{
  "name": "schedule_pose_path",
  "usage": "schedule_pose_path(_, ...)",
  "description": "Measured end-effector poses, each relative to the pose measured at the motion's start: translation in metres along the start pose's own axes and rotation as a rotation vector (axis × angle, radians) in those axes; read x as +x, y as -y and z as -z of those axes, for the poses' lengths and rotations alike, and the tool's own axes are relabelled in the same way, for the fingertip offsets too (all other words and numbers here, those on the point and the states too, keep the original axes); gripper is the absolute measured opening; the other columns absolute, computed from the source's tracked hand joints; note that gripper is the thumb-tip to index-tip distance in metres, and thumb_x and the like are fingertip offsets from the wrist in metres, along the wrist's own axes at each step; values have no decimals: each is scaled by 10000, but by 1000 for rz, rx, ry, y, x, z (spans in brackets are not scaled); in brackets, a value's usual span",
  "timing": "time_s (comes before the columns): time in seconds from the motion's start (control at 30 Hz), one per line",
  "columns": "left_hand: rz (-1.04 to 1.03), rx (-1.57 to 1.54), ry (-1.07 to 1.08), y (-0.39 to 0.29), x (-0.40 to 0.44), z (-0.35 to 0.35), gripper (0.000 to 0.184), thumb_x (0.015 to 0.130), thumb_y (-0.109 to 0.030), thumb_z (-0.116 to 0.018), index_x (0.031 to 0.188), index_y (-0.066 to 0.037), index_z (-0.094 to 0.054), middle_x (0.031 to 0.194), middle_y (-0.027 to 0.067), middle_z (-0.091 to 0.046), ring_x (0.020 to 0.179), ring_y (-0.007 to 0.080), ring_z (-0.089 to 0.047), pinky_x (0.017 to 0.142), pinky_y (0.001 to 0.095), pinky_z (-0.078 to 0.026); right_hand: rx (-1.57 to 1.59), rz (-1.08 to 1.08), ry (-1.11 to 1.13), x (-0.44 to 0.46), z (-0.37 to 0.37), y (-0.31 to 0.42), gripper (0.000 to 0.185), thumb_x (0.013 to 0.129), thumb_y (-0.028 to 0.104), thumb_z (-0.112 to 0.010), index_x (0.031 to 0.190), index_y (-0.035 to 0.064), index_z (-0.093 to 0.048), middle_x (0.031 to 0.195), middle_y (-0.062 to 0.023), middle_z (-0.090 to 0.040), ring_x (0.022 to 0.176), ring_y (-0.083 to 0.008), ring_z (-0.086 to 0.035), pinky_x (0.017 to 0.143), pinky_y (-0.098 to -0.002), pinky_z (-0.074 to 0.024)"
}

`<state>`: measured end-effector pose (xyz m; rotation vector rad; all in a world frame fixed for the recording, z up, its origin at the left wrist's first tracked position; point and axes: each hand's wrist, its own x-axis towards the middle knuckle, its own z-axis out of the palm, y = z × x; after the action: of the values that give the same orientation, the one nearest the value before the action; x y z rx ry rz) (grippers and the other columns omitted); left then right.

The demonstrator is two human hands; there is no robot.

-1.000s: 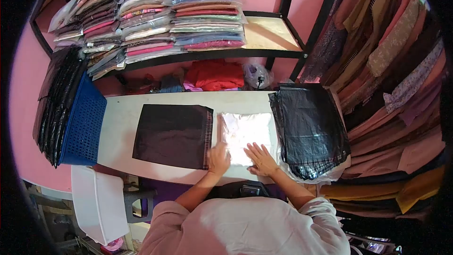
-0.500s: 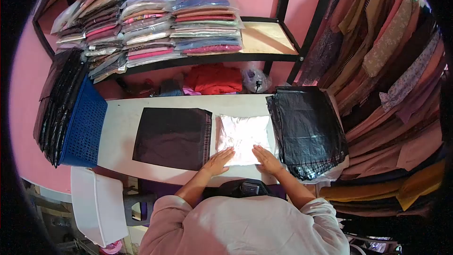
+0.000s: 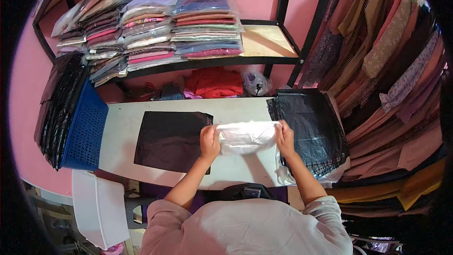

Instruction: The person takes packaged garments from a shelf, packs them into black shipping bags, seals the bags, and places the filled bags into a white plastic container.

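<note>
A white, soft, folded packet, perhaps cloth in plastic, is held up above the table and casts a shadow below. My left hand is closed around its left end, and my right hand grips its right end. To the left, a flat black plastic mailing bag lies on the white table, partly behind my left forearm. Right of my right hand, a stack of black plastic mailing bags lies with clear plastic showing at its edges.
A blue basket with black bags stands at the table's left end. Behind, a shelf carries stacks of clothes in clear plastic. Hanging garments line the right side. A white bin is at lower left.
The white packet was flat on the table under my open palms. Both hands have since closed on its ends, raised it and moved it away from my body.
</note>
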<state>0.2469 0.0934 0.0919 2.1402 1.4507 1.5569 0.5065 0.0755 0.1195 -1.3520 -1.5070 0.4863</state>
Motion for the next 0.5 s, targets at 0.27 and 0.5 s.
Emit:
schedule_pose_path(0.27,581,230,277,96,-51,-83,377,851,-219,-459,1120,23,-356,859,256,-561,801,401,-555,728,434,-424,-258,-352,154,8,-53,-81,430,831,265,-527,1144,7,-386,749,-267,-568,637,-401,-568,532,-422,-435)
schedule_pose_path(0.5,313,374,519,13,-47,-71,627,818,-378,-489,1309,-67,-255,1341,212,-234,1230,386,-215,968,511,-199,-797,-34,313,-44,-82,-65,670,804,448,-479,1325,95,-250,1349,-205,-243,1249,-371,-218,983,-506,-213)
